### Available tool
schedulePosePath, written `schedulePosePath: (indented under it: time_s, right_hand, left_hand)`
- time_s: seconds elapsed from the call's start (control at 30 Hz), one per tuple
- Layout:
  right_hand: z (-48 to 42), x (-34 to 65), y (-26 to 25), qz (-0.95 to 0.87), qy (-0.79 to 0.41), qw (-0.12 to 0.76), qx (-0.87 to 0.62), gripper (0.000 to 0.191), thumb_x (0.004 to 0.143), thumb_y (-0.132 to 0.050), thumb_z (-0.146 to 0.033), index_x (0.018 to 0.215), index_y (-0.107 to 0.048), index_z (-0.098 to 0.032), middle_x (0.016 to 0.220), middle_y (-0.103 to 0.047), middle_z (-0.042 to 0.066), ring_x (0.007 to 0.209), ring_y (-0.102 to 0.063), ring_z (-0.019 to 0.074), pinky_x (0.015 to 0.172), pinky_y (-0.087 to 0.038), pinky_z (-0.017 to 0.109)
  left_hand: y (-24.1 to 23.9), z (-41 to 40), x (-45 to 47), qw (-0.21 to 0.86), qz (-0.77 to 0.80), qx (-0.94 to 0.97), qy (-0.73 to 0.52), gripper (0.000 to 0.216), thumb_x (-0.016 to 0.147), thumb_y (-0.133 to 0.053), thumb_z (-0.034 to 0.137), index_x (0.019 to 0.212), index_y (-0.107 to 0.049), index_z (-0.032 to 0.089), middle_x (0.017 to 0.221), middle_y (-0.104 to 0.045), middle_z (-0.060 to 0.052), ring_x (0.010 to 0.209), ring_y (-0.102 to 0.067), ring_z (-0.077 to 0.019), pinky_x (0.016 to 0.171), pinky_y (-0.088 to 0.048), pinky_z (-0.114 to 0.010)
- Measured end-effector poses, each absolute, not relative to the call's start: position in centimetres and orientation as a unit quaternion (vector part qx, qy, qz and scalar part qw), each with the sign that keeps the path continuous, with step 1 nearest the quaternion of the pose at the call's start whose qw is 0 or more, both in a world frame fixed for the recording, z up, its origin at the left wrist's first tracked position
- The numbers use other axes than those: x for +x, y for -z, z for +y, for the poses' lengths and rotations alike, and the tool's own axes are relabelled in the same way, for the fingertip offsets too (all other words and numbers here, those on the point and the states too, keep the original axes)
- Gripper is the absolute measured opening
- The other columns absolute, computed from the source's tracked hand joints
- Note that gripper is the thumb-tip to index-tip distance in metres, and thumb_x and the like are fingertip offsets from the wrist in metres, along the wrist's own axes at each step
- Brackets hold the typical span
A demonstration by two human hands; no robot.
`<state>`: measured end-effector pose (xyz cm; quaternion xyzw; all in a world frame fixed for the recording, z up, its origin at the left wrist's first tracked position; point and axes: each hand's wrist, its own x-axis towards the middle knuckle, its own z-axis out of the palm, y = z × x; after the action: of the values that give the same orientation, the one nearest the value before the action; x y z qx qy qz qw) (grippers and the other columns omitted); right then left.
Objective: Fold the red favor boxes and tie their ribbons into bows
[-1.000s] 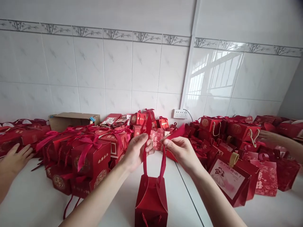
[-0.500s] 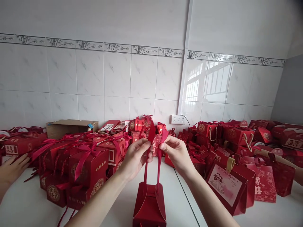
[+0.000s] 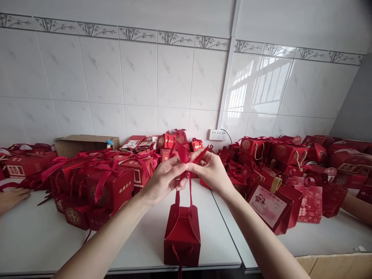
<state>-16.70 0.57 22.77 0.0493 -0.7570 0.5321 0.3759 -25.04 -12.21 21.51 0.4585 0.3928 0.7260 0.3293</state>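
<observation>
A small red gift box (image 3: 182, 237) stands near the front edge of the white table (image 3: 37, 240), straight ahead of me. Two red ribbon ends (image 3: 184, 193) rise from its top. My left hand (image 3: 163, 179) and my right hand (image 3: 209, 169) meet above the box, fingertips touching. Each hand pinches one ribbon end, and the ends cross between my fingers.
Several red ribboned boxes (image 3: 109, 185) crowd the left of the table, with an open cardboard carton (image 3: 84, 143) behind them. Red gift bags (image 3: 271, 207) fill the right side. Another person's hand (image 3: 11, 197) rests at the left, an arm (image 3: 357, 207) at the right. A wall socket (image 3: 216, 134) sits on the tiles.
My hands have come together above the box, so the two ribbon ends that were held apart now cross. The hand at the left has drawn back toward the table edge.
</observation>
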Motion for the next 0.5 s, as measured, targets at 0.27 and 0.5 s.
schedulePosePath:
  time_s: [0.27, 0.5]
  right_hand:
    - [0.3, -16.8, -22.5, -0.775, -0.478, 0.407, 0.073, 0.041, 0.061, -0.076, -0.050, 0.063, -0.048, -0.020, 0.060, -0.056, -0.003, 0.058, -0.051, 0.0130, 0.055, -0.041, 0.026]
    - [0.2, -16.0, -20.3, -0.794, -0.160, 0.570, 0.138, 0.013, 0.078, -0.067, -0.027, 0.069, -0.059, -0.022, 0.072, -0.053, 0.001, 0.072, -0.050, 0.0171, 0.069, -0.041, 0.034]
  left_hand:
    - [-22.1, -11.7, -25.0, 0.382, 0.399, 0.394, -0.735, 0.013, 0.079, -0.063, 0.027, 0.077, -0.059, 0.015, 0.064, -0.049, 0.003, 0.051, -0.049, -0.0070, 0.041, -0.036, -0.018]
    - [-21.9, -11.6, -25.5, 0.306, 0.416, 0.385, -0.765, 0.016, 0.077, -0.065, 0.029, 0.075, -0.061, 0.014, 0.075, -0.060, -0.001, 0.057, -0.054, -0.0073, 0.051, -0.043, -0.019]
